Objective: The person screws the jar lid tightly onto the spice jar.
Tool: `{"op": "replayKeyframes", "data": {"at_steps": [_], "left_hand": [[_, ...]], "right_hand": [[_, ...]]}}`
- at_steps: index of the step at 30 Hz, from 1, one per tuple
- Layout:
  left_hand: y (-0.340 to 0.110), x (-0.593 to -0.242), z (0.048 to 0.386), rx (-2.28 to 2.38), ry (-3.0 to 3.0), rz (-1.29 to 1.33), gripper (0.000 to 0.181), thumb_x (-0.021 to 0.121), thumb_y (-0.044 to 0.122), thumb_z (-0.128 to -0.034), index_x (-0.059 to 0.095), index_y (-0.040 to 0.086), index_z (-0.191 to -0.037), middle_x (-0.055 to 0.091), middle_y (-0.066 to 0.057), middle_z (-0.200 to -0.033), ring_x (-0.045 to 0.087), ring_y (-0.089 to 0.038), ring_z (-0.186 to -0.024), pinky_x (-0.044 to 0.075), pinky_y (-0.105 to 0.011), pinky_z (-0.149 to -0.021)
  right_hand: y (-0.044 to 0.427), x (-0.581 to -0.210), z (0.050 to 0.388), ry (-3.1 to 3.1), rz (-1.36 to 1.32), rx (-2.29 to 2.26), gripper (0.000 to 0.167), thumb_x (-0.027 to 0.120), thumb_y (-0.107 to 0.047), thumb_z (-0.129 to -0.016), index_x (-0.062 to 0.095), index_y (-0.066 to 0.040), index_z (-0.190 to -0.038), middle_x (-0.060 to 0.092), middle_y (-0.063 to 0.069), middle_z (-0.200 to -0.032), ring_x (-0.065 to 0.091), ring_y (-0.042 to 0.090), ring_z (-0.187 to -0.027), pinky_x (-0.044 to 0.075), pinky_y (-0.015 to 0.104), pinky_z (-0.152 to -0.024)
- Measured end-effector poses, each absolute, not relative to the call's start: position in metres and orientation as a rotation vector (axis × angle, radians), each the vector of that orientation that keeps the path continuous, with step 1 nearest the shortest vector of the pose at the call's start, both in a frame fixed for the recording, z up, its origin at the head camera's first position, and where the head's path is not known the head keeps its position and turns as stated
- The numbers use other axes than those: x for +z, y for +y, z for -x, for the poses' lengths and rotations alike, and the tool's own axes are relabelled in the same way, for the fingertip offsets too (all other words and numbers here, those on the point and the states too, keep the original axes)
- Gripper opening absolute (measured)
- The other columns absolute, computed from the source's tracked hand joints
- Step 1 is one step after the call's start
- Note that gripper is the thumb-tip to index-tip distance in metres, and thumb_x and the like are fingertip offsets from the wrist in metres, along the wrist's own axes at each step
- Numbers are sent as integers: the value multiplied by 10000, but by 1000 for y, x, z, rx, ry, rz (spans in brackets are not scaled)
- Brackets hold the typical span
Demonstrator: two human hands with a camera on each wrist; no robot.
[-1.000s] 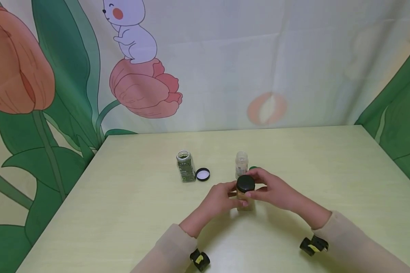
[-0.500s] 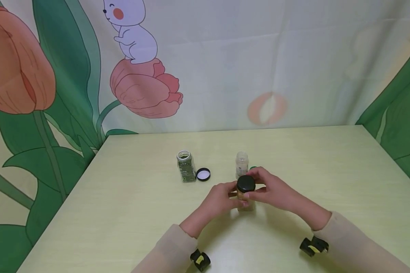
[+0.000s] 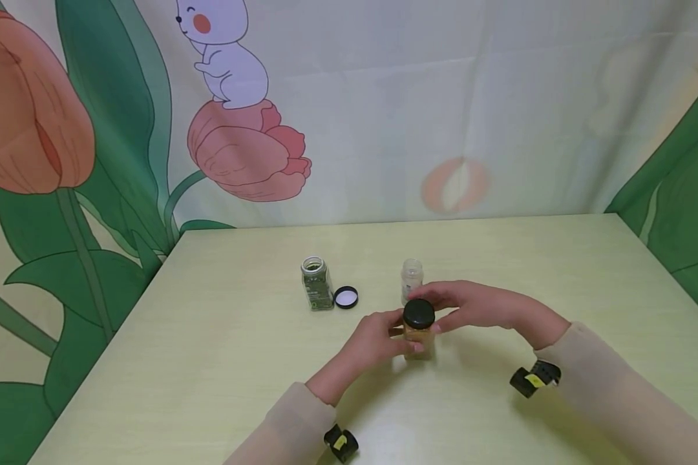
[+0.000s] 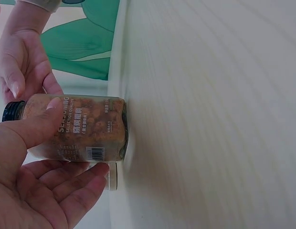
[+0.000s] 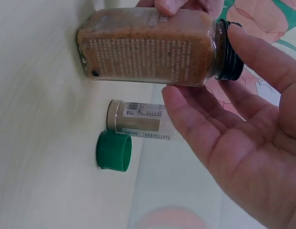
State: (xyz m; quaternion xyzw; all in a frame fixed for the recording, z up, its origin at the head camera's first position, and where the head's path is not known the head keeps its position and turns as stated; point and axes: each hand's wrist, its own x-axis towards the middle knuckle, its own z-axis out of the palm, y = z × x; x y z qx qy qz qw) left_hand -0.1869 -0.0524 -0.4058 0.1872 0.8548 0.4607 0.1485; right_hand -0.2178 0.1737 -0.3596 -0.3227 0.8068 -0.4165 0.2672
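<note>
A square glass seasoning jar (image 3: 420, 345) with reddish-brown contents and a black cap (image 3: 419, 314) stands on the table. My left hand (image 3: 378, 339) holds its body, thumb across the printed side and fingers beneath in the left wrist view. My right hand (image 3: 479, 307) is at the cap. In the right wrist view its thumb lies against the cap's edge, a finger passes behind the cap, and the other fingers are loosely bent beside the jar. Behind stands a small clear shaker bottle (image 3: 411, 274), partly covered by my right hand. A green cap (image 5: 113, 151) lies beside that bottle.
Further left an uncapped glass jar of green herbs (image 3: 317, 284) stands upright, its black lid (image 3: 346, 297) lying beside it with the white inside up. A printed cloth (image 3: 372, 129) hangs behind the table (image 3: 238, 355).
My right hand has turned counterclockwise around the cap; its thumb moved from the front to the right side and its wrist rose. The jar and left hand have stayed in place.
</note>
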Motion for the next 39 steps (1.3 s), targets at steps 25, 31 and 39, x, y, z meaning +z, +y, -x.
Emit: {"op": "replayKeyframes", "data": {"at_steps": [25, 31, 39], "left_hand": [[-52, -405, 186, 1328, 2456, -532, 505, 794, 162, -893, 642, 21, -1353, 689, -183, -1347, 662, -382, -1268, 542, -482, -1091], [-52, -404, 186, 1330, 2456, -540, 506, 792, 160, -894, 640, 16, -1354, 689, -189, -1344, 666, -385, -1260, 547, -478, -1085], [-52, -405, 185, 1318, 2460, -528, 512, 794, 170, -895, 637, 14, -1357, 688, -191, -1344, 664, -387, -1262, 546, -484, -1085]], "right_hand": [[165, -379, 200, 2289, 842, -1351, 438, 693, -105, -974, 528, 32, -1357, 584, 267, -1387, 549, 476, -1340, 488, 630, -1096], [163, -380, 195, 2321, 809, -1378, 432, 693, -90, -971, 523, 41, -1345, 621, 250, -1327, 588, 432, -1283, 555, 534, -1055], [160, -383, 193, 2357, 777, -1378, 448, 699, -110, -973, 509, 42, -1349, 612, 258, -1365, 572, 441, -1312, 583, 470, -1026]]}}
